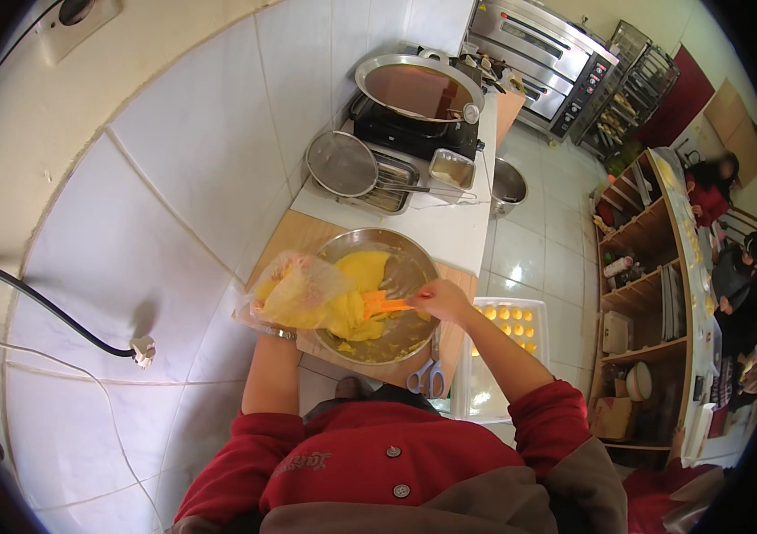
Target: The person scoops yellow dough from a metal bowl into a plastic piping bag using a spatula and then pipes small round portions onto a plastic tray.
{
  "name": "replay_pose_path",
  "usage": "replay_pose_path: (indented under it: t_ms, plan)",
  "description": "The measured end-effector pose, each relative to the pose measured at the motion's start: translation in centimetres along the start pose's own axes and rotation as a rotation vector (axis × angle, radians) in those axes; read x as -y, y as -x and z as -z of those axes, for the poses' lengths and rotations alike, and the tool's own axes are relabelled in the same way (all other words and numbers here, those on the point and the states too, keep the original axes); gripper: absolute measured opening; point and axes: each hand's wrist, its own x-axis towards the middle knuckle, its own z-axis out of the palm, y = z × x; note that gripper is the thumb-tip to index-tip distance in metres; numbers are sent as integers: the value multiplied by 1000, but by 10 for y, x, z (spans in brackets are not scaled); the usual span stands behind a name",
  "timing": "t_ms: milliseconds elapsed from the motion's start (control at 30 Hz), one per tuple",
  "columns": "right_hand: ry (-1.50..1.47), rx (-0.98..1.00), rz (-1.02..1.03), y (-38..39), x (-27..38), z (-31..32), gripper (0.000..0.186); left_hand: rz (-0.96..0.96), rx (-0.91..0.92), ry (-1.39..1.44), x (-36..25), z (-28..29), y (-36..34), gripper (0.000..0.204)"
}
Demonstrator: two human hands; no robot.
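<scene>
A wide steel bowl (407,336) on a wooden board holds thick yellow batter (365,267), with smears along its inner wall. My left hand (282,265) grips a clear plastic bag (303,298) over the bowl's left side; yellow batter shows through the film. The plastic partly covers my left fingers. My right hand (443,301) is closed round the handle of an orange spatula (384,305). Its batter-coated blade is at the bag's mouth, above the bowl. Blue-handled scissors (428,378) lie by the bowl's near right edge.
Beyond the bowl are a sieve (343,165), a metal tray (389,203), a small square tin (452,169) and a wide pan of brown liquid (419,89) on a black stove (414,133). At right, a tray (490,396) holds yellow rounds. The tiled wall (191,169) stands close on the left.
</scene>
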Motion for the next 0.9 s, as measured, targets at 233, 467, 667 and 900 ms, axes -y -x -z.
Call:
replay_pose_path:
  t_ms: [233, 467, 667, 900]
  plan:
    - [-361, 28, 45, 5, -15, 1, 36, -18, 349, -443, -67, -148, -68, 61]
    - [-569, -111, 25, 53, -37, 52, 29, 72, 164, -891, -54, -160, -88, 64]
    - [-532, -218, 20, 104, -17, 131, 25, 118, 89, -992, -29, -136, -81, 63]
    - [-252, -372, 118, 118, 68, 186, 21, 105, 192, -1221, 3, -135, -70, 70]
